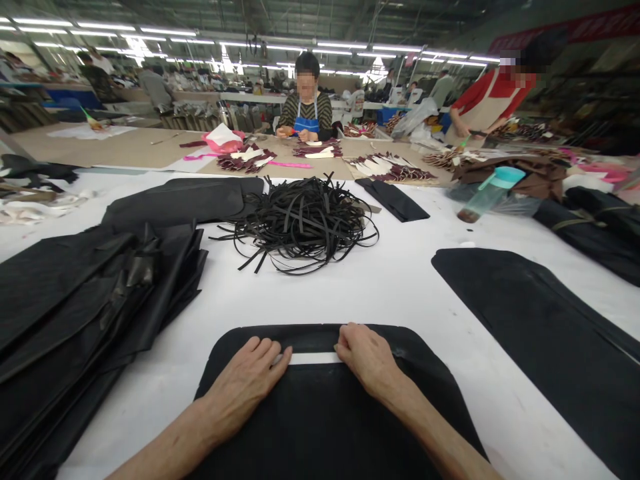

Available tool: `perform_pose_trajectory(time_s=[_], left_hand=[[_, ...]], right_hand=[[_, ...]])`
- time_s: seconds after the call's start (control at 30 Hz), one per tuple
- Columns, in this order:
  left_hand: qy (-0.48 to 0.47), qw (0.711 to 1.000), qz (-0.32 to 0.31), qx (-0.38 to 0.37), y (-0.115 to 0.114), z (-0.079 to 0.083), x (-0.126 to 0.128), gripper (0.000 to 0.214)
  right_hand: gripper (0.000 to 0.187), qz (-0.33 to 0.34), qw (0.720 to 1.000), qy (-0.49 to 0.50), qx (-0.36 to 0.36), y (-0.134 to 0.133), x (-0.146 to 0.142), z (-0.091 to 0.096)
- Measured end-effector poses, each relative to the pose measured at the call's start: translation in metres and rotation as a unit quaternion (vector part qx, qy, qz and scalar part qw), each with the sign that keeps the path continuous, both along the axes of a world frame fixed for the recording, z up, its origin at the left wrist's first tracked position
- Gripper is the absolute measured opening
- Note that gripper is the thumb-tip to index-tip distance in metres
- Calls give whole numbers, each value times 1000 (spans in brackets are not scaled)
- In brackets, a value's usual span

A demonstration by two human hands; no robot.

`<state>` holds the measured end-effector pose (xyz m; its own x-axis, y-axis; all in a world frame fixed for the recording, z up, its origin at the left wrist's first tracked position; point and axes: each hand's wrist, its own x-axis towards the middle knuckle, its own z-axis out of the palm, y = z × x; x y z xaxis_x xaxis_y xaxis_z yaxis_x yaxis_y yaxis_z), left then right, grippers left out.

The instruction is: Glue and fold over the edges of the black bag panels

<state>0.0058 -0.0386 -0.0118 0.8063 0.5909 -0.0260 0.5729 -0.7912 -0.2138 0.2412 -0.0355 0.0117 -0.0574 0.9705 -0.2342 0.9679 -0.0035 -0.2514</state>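
Observation:
A large black sheet panel (310, 420) with rounded far corners lies in front of me on the white table. Near its far edge runs a narrow white band (315, 359); whether it is a slot or a strip I cannot tell. At the band's left end, my left hand (255, 367) is closed, its bent fingers on the panel. My right hand (367, 357) is curled tighter at the band's right end, fingers closed on the panel. Both hands' undersides are hidden.
Stacked black sheets (75, 293) lie left, a heap of black strips (310, 220) ahead. Another black panel (530, 320) and a bottle with a turquoise lid (490, 193) are right. Beyond, a person in a blue apron (306, 123) and one in red (487, 107) work with cut pieces.

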Motion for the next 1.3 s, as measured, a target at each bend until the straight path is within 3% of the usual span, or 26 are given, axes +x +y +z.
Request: perform_pose_trajectory(time_s=[0.13,0.23,0.33,0.43,0.53,0.6,0.7,0.83,0.9,0.97,1.1,1.3], left_hand=[[-3,999,51,6,-4,-9,-35,45],[-18,996,89,-7,-8,-10,-46,45],[-38,989,140,-42,-11,-2,-40,50],[-58,979,189,-58,-14,10,-15,50],[-83,985,132,-80,-19,12,21,53],[-86,988,85,-99,-23,5,43,51],[-73,991,69,-91,-26,-12,62,45],[-72,993,73,-60,-28,-25,62,49],[-70,994,75,-47,-28,-25,60,50],[-72,994,71,-30,-29,-26,60,50],[-90,993,70,27,-31,-30,63,46],[-108,988,68,85,-34,-36,70,40]], right_hand=[[16,1,1000,15,-7,-1,0,2],[15,2,1000,18,-12,-1,1,2],[15,2,1000,19,-11,-1,1,-1],[15,4,1000,21,-7,-2,-1,-4],[16,11,1000,25,0,-4,-5,-5],[16,20,999,32,7,-6,-8,-5],[14,47,997,58,17,-9,-4,-6],[9,113,986,118,30,-14,14,-10],[17,128,981,138,39,-16,25,-13],[21,124,981,144,49,-19,36,-15],[6,111,984,125,65,-22,57,-17],[12,94,989,92,73,-26,73,-16]])
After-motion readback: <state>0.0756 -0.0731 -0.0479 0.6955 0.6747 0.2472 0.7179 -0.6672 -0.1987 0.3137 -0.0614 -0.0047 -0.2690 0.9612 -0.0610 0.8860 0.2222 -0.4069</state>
